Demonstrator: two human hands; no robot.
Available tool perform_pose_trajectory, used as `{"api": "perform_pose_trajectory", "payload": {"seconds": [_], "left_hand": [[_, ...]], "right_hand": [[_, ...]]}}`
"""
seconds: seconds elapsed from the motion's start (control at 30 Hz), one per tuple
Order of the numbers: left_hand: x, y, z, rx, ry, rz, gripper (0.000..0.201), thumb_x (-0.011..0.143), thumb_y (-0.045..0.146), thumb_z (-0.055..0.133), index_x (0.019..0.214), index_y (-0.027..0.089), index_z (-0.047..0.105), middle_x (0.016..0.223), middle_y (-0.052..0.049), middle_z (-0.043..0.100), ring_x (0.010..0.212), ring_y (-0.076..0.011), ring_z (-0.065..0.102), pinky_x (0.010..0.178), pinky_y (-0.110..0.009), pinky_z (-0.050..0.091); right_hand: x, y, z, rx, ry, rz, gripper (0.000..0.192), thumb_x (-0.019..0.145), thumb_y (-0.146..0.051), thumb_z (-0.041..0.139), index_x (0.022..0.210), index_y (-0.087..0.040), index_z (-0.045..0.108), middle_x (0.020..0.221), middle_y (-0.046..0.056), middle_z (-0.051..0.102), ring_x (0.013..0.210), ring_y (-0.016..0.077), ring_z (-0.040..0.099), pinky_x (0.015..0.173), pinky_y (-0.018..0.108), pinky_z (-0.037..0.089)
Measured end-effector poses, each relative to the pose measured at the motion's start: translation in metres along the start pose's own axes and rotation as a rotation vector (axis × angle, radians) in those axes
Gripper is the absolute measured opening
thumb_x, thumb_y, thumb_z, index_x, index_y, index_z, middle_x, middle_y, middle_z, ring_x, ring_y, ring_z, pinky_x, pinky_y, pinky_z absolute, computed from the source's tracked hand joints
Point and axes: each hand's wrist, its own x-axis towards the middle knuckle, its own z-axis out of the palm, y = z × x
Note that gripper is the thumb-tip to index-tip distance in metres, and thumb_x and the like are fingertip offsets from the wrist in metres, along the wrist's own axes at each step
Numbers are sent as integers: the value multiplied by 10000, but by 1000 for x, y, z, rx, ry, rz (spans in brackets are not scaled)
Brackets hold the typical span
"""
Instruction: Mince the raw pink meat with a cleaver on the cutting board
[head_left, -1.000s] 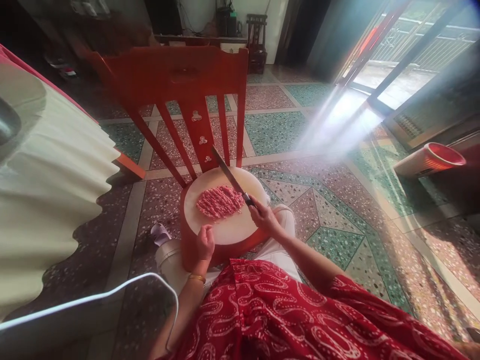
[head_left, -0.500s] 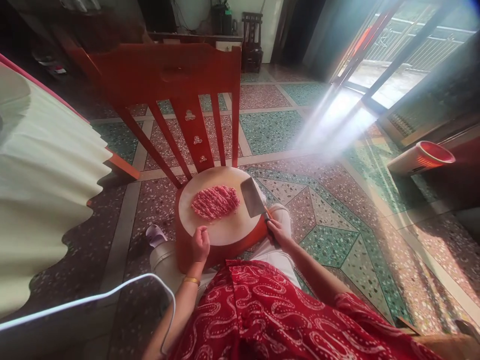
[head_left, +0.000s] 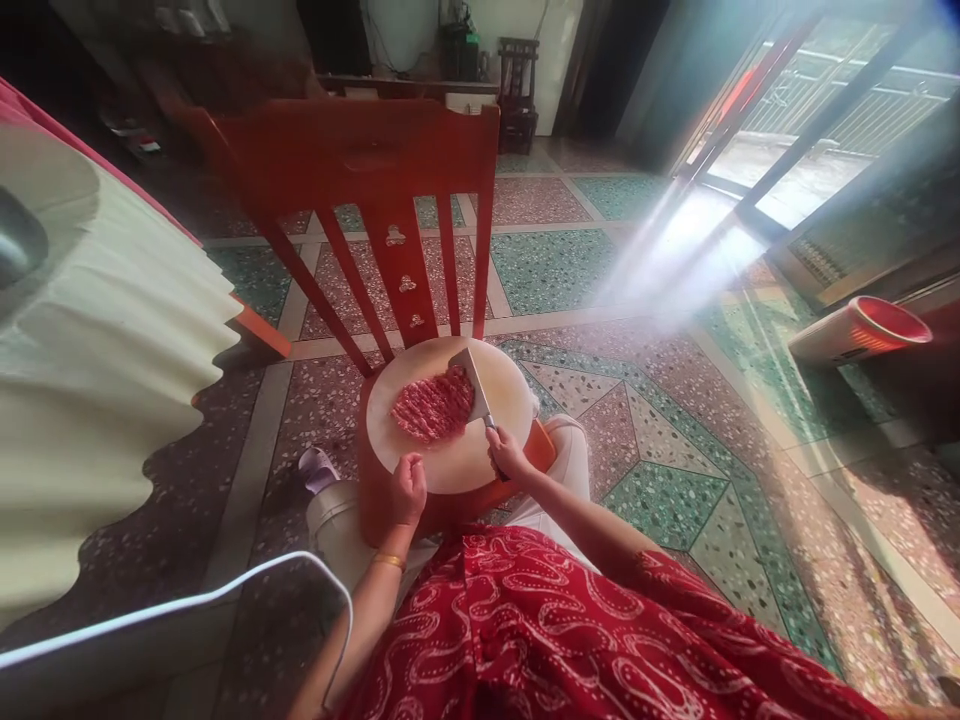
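A flat mound of minced meat (head_left: 431,405) lies on a round, pale cutting board (head_left: 495,465), which rests on the seat of a red wooden chair (head_left: 375,505). My right hand (head_left: 507,454) grips the dark handle of a cleaver (head_left: 475,388). The cleaver's broad blade is at the right edge of the meat. At the board's near-left edge, my left hand (head_left: 409,487) is curled closed, close to the meat but apart from it. Whether anything is inside its fingers cannot be seen.
The chair's slatted back (head_left: 405,260) rises behind the board. To the left hangs a pale tablecloth (head_left: 127,330). A white cable (head_left: 187,600) crosses the lower left. A bin (head_left: 847,330) stands at the right, near the bright doorway (head_left: 795,130).
My right hand has brought the cleaver left, from the board's right side to the meat's right edge. My left hand stays curled at the near edge. The view has shifted slightly.
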Motion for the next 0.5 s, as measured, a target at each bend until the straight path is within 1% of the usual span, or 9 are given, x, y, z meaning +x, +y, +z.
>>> {"api": "perform_pose_trajectory", "payload": {"seconds": [0.1, 0.17, 0.2, 0.27, 0.33, 0.37, 0.43, 0.5], "left_hand": [[-1, -2, 0, -2, -16, -19, 181, 844, 285, 399, 882, 187, 547, 741, -25, 613, 697, -154, 595, 661, -266, 468], [-2, -2, 0, -1, -31, -38, 184, 845, 291, 407, 895, 187, 551, 755, -27, 620, 707, -157, 595, 665, -272, 469], [-3, -1, 0, -2, -34, -42, 187, 847, 290, 406, 903, 187, 552, 764, -28, 622, 712, -158, 595, 668, -274, 470], [-3, -1, 0, -11, -27, -34, 188, 852, 279, 395, 910, 187, 549, 774, -32, 624, 718, -156, 596, 678, -276, 472], [-3, 0, 0, -24, -21, -13, 184, 857, 270, 384, 901, 188, 543, 779, -35, 622, 721, -152, 598, 688, -276, 475], [-3, 0, 0, -28, -16, -6, 181, 858, 267, 382, 896, 188, 540, 783, -37, 622, 725, -152, 599, 694, -277, 477], [-3, 0, 0, -30, -12, 7, 177, 859, 265, 382, 894, 188, 537, 805, -45, 624, 747, -158, 602, 713, -286, 479], [-3, 1, -1, -28, -13, 18, 182, 860, 265, 380, 894, 187, 541, 826, -58, 624, 772, -169, 603, 727, -297, 479]], "right_hand": [[0, -9, -2, -185, -44, -101, 333, 883, -391, 520, 1136, -179, 564, 1024, 51, 612, 874, 175, 586, 737, 309, 476], [-3, -12, -2, -287, -70, -157, 375, 858, -356, 548, 1220, -259, 543, 1042, 45, 619, 923, 191, 577, 751, 279, 441], [-6, -12, -2, -387, -91, -190, 417, 855, -340, 539, 1269, -299, 511, 1035, 45, 624, 920, 196, 581, 739, 268, 427], [-13, -9, 1, -699, -153, -266, 494, 876, -310, 486, 1360, -364, 406, 1028, 51, 621, 869, 189, 601, 704, 257, 419], [-23, -2, 3, -1032, -221, -346, 535, 902, -282, 418, 1414, -389, 302, 1002, 55, 618, 791, 168, 616, 656, 239, 417], [-29, 3, 2, -1141, -243, -379, 542, 908, -275, 401, 1423, -389, 278, 978, 53, 620, 760, 159, 620, 637, 229, 417], [-43, 14, -3, -1191, -256, -433, 516, 911, -286, 404, 1412, -375, 319, 913, 46, 628, 728, 153, 625, 626, 216, 423], [-57, 19, -12, -1130, -241, -496, 464, 917, -313, 402, 1381, -332, 401, 865, 48, 641, 726, 159, 633, 644, 218, 440]]}}
